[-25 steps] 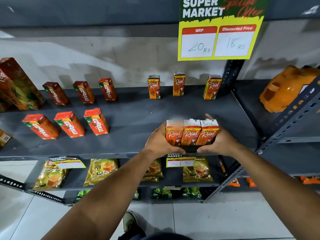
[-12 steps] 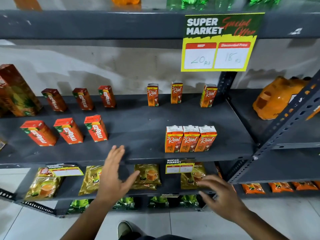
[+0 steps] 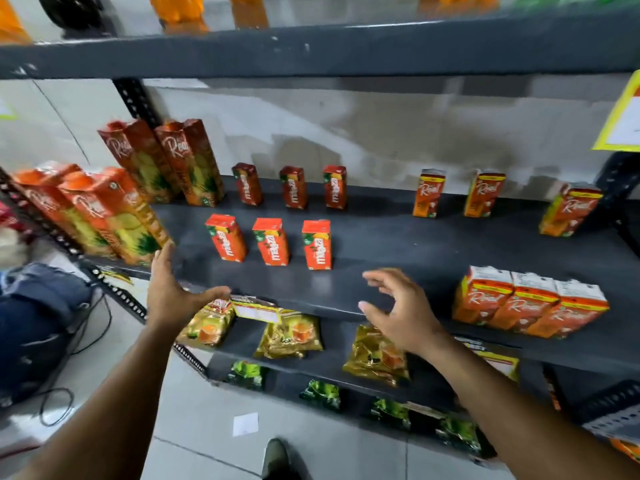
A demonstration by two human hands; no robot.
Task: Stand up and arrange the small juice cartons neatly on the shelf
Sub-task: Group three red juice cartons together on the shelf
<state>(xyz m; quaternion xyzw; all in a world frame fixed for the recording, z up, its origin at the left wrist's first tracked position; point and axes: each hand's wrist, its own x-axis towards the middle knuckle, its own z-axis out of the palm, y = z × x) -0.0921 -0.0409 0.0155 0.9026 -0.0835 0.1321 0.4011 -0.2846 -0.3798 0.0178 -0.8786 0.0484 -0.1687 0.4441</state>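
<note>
On the dark shelf (image 3: pixel 398 244) three small red Maaza cartons (image 3: pixel 273 241) stand upright in a front row, spaced apart, with three more Maaza cartons (image 3: pixel 293 187) behind them. Three small orange Real cartons (image 3: pixel 526 308) stand pressed together at the front right. Three other Real cartons (image 3: pixel 483 195) stand apart at the back right. My left hand (image 3: pixel 171 292) is open in front of the shelf edge, just left of the front Maaza row. My right hand (image 3: pixel 401 308) is open too, fingers spread, below and right of that row. Neither hand touches a carton.
Tall Real cartons (image 3: pixel 104 213) stand at the shelf's left end, close to my left hand. Gold pouches (image 3: pixel 291 336) lie on the shelf below, green packs lower still. A yellow price sign (image 3: pixel 623 123) hangs at the right. A perforated steel upright (image 3: pixel 114 292) runs at the left.
My hands let go of the three front Real cartons and moved left toward the Maaza rows. The view swung left, showing the tall cartons.
</note>
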